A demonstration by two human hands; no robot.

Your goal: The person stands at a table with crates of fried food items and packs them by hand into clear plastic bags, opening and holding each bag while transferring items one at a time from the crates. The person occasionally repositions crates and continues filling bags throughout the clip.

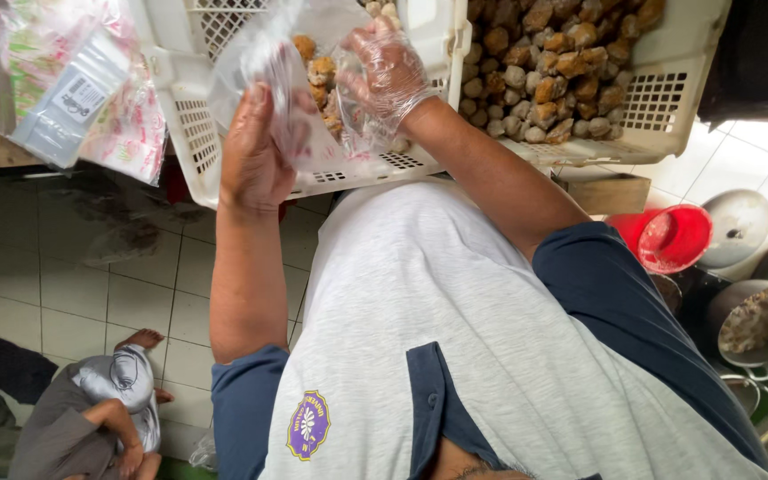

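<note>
My left hand (255, 156) grips a clear plastic bag (264, 62) and holds it up over a white slotted basket (193, 133). Several brown fried balls (322, 76) sit inside the bag. My right hand (388, 67) wears a thin clear plastic glove and reaches into the bag's mouth, fingers curled around the balls there. A second white basket (660, 107) to the right is heaped with many more brown and pale fried balls (548, 62).
A stack of printed plastic bags (82, 89) lies on a wooden table at the upper left. A red bucket (673, 236) and metal pans (757, 316) stand at the right. Another person (91, 413) crouches on the tiled floor at the lower left.
</note>
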